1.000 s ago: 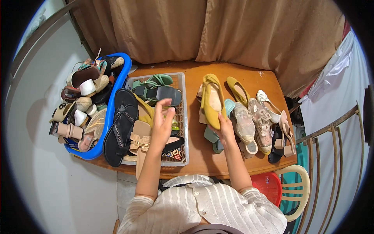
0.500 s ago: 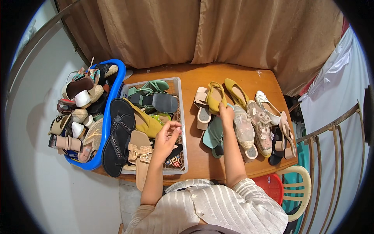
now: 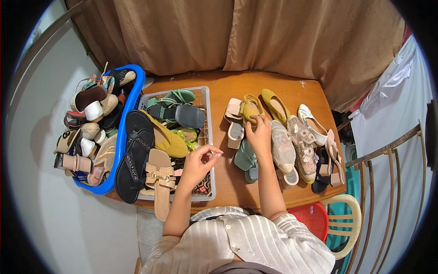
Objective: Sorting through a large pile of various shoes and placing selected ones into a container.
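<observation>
My right hand [image 3: 259,137] grips the near end of a mustard-yellow flat shoe [image 3: 250,108], which rests on the table between a beige block-heel sandal [image 3: 234,130] and the matching yellow flat [image 3: 275,106]. A pale green sandal [image 3: 247,157] lies under my right wrist. My left hand [image 3: 199,165] hovers over the near right edge of a white plastic crate [image 3: 211,137]; it is empty, its fingers loosely bent and apart. Beside it in the crate are a beige slide with a buckle [image 3: 160,173], another yellow flat [image 3: 169,141] and green strappy sandals [image 3: 182,112].
A blue basket [image 3: 123,137] heaped with shoes stands at the left, with black thong sandals [image 3: 135,157] leaning by it. Lace flats [image 3: 284,148], white flats [image 3: 312,122] and more sandals line the right of the wooden table [image 3: 223,176]. A red and cream chair [image 3: 340,219] stands near right.
The yellow flat has been set farther down among the shoes, and my right hand's hold has shifted to its near end. My left hand has turned slightly, its thumb and forefinger coming closer.
</observation>
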Motion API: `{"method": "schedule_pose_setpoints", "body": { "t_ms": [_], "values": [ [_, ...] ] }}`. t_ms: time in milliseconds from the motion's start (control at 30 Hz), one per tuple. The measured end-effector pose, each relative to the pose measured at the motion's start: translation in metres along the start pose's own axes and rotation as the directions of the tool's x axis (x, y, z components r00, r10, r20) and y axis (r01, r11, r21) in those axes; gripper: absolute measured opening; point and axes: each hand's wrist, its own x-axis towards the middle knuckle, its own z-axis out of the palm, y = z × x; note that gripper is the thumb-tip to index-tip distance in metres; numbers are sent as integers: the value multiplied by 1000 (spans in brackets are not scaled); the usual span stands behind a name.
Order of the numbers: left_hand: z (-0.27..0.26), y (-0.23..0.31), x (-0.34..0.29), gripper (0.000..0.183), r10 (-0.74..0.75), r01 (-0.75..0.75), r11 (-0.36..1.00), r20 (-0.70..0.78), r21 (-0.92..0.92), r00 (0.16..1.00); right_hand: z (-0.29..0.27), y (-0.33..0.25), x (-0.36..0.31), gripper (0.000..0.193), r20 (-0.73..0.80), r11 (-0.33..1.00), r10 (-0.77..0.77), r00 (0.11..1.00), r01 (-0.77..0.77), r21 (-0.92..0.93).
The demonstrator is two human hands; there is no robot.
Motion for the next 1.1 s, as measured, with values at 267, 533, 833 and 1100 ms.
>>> {"method": "schedule_pose_setpoints", "body": {
  "t_ms": [267, 533, 833, 1100],
  "values": [
    [-59, 14, -29, 7, -46, 27, 997, -304, -69, 952, -16, -77, -42, 17, 48, 915, -285, 957, 256, 313],
    [-116, -1, -73, 6, -60, 7, 993, -466, -116, 883, 69, -124, -107, 47, 648, 852, -268, 713, -139, 505],
    [-155, -16, -108, 7, -129, 65, 979, -341, -191, 931, 131, -150, -129, 46, 735, 773, -32, 677, -450, 448],
    [-193, -6, -117, 9, -159, 113, 969, -209, -219, 965, 127, -152, -115, 39, 764, 814, 115, 635, -501, 294]
  ]
}}
